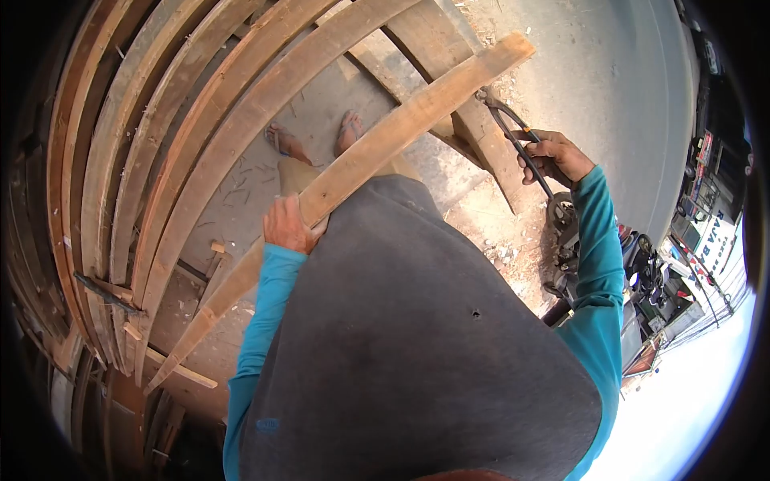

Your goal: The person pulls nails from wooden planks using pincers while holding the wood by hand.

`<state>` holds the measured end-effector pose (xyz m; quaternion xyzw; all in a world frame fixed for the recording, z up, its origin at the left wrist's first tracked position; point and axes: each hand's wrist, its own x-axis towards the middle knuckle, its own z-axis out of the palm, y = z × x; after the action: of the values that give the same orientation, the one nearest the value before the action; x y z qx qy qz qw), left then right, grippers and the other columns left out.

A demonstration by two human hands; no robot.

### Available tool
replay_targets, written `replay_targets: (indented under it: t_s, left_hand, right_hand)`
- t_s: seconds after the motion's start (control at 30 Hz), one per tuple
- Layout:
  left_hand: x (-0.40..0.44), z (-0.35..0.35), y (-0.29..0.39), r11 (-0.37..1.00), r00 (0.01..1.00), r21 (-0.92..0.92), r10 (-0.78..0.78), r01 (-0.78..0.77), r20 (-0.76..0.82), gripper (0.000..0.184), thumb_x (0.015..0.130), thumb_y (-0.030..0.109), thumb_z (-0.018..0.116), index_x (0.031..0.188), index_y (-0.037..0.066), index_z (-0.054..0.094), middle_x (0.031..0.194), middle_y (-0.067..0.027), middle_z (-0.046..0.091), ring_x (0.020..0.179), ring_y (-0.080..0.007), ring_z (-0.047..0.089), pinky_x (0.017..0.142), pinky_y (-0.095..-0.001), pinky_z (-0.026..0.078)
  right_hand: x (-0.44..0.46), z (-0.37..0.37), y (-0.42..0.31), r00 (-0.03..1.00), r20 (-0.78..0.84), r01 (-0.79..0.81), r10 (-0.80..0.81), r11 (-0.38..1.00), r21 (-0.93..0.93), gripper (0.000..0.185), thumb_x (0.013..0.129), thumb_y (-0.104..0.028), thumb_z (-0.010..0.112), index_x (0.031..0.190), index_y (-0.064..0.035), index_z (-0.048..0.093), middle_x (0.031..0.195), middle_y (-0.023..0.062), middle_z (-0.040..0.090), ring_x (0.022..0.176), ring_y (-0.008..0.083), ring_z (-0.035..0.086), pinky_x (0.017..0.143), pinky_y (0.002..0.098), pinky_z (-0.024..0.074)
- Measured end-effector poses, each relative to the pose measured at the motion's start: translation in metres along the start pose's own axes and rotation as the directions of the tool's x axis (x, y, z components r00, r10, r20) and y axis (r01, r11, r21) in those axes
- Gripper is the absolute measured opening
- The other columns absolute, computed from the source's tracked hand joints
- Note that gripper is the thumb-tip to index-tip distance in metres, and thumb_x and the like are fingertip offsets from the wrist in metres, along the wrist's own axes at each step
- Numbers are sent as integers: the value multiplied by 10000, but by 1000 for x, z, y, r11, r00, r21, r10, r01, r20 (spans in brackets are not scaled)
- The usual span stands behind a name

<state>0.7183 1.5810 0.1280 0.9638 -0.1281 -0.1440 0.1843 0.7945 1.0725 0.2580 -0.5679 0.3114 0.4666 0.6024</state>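
Note:
A long wooden plank point(401, 124) runs diagonally across the front of my body, from lower left to upper right. My left hand point(289, 226) is closed around it near its middle. To the right, my right hand point(557, 159) grips long-handled pincers point(505, 119) with dark handles, an orange mark showing on one. The two handles stand apart, and the jaws are close to the plank's lower edge near its far end. Whether the jaws touch the wood I cannot tell.
Several long boards point(180, 136) stand stacked at the left. Wide timber pieces point(429, 40) lie beyond the plank. My sandalled feet point(349, 132) stand on a floor littered with wood bits. Motorbikes point(642, 260) and a road point(626, 96) are at the right.

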Motion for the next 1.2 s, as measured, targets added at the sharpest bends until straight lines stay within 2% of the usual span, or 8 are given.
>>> replay_targets:
  t_s: [0.07,0.17,0.4,0.53,0.6,0.73,0.87,1.2]
  left_hand:
    - [1,2,-2,1000,1000,-9,9,-9,-5,599,645,370,894,1022,62,544,937,-145,554,882,-358,576,757,-453,455]
    - [5,0,-6,997,999,-73,22,-20,34,606,629,353,902,1018,66,537,938,-156,564,874,-378,590,747,-484,484]
    - [14,-11,-4,990,989,-133,-17,37,148,580,642,293,878,1039,65,521,946,-180,606,882,-407,620,762,-510,516]
    - [28,-30,3,980,937,-97,-135,175,323,557,673,309,848,1070,65,544,1022,-194,649,951,-396,647,800,-485,528]
    - [30,-32,2,967,914,-123,-163,222,371,565,677,328,842,1086,64,556,1048,-198,660,971,-390,656,813,-477,532]
    - [43,-33,-20,941,885,-235,-116,242,450,591,678,374,830,1111,55,584,993,-202,693,934,-384,679,816,-463,539]
    - [41,-29,-23,928,902,-293,-88,228,423,573,682,373,829,1095,54,591,926,-200,702,883,-398,680,788,-463,539]
    - [23,-23,-7,966,965,-205,-107,157,238,564,671,331,850,1073,50,572,1015,-186,649,942,-390,643,791,-476,525]
  right_hand:
    - [-1,30,0,1000,-2,-31,31,991,131,463,1017,-258,492,1393,11,491,755,-5,513,535,59,471,434,230,434]
    - [0,54,8,998,-49,-30,46,957,288,316,1066,-286,457,1227,-32,556,734,-23,451,506,47,364,405,207,304]
    - [26,128,34,944,-330,150,-13,906,395,226,1047,-246,483,1158,-52,516,753,13,456,559,88,415,470,260,378]
    - [97,196,72,749,-625,527,-221,770,360,191,1041,-207,492,1148,-49,486,758,22,474,581,112,445,491,296,403]
    - [132,198,94,618,-708,581,-342,806,117,178,1034,-176,495,1143,-35,482,756,27,489,601,134,479,531,314,436]
    - [102,170,114,723,-546,404,-423,900,-163,219,1031,-224,486,1077,-11,512,863,105,632,733,180,630,697,351,515]
    - [44,128,92,868,-356,377,-346,926,20,496,1008,-182,455,1446,49,433,1110,194,672,1004,262,701,925,380,552]
    - [11,44,19,980,-182,60,-75,994,-87,551,945,-150,457,1451,68,424,1189,248,659,1044,332,709,982,404,565]
